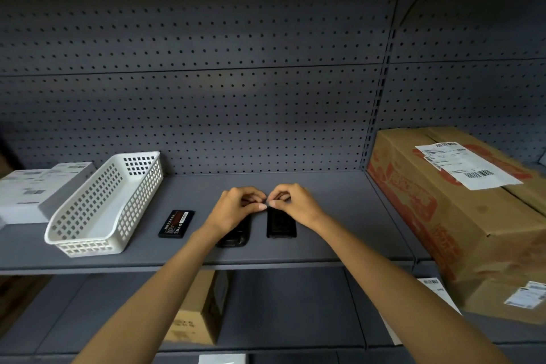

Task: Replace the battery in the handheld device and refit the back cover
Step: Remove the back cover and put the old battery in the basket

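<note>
On the grey shelf (339, 216) lie three black items. A flat battery (176, 224) with a red label sits to the left. A black back cover (236, 235) lies partly under my left wrist. To its right lies the black handheld device (281, 223). My left hand (236, 207) and my right hand (291, 201) meet above the device's far end, fingers curled and fingertips pinched together at something small that I cannot make out.
A white perforated basket (103, 207) stands at the left, with a white box (35, 189) beyond it. A large cardboard carton (461, 210) fills the shelf's right side. Pegboard (206, 98) backs the shelf. More boxes sit on the shelf below.
</note>
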